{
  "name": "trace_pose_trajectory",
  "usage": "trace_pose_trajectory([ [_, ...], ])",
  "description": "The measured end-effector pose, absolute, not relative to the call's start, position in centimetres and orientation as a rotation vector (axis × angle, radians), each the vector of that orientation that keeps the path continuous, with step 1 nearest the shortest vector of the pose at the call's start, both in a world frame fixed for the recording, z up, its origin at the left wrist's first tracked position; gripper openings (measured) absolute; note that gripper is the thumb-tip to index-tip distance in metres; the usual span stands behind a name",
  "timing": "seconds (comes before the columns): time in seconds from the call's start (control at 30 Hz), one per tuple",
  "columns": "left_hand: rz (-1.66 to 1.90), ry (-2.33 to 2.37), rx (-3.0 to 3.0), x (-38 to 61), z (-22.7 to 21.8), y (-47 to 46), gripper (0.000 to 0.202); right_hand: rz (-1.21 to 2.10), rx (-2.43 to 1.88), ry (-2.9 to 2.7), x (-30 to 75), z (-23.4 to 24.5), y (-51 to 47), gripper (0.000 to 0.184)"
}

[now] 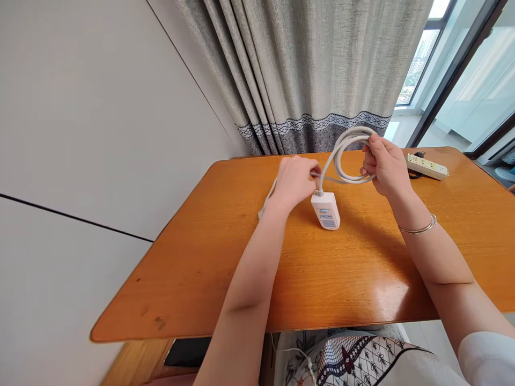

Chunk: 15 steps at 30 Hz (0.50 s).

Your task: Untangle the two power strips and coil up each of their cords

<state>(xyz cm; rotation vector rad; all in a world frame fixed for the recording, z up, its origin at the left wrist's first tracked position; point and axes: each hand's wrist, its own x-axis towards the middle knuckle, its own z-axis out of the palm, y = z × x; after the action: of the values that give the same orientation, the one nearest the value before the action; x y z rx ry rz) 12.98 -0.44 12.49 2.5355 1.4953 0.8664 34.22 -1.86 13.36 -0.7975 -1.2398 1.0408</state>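
Cable [349, 155] coiled in right hand [385, 165] grip; left hand [295, 179] pinches its tail above power strip [325, 210].

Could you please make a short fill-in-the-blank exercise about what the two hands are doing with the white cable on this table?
1. The right hand holds the coiled white cable above the ______ wooden table.
2. The left hand pinches the cable close to the white ______, which rests on the table.
3. A second power strip lies near the table's far ______ corner.
4. A thin bracelet is on the ______ wrist.

Missing words: orange; power strip; right; right
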Motion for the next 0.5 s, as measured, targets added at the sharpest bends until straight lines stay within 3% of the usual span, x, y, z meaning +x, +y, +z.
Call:
trace_pose_trajectory([
  [0.13, 1.339, 1.773, 2.458, 12.8, 12.6, -0.5, 0.010, 1.060, -0.857, -1.220, 34.7, 13.4, -1.5, 0.051],
  [0.23, 1.383, 1.770, 2.372, 12.8, 12.8, -1.0, 0.012, 1.138, -0.882, -1.233, 34.5, 13.5, -1.6, 0.052],
  [0.5, 1.448, 1.144, 2.212, 13.0, 12.4, -1.4, 0.030, 1.299, -0.869, -1.287, 33.5, 13.1, -2.1, 0.054],
])
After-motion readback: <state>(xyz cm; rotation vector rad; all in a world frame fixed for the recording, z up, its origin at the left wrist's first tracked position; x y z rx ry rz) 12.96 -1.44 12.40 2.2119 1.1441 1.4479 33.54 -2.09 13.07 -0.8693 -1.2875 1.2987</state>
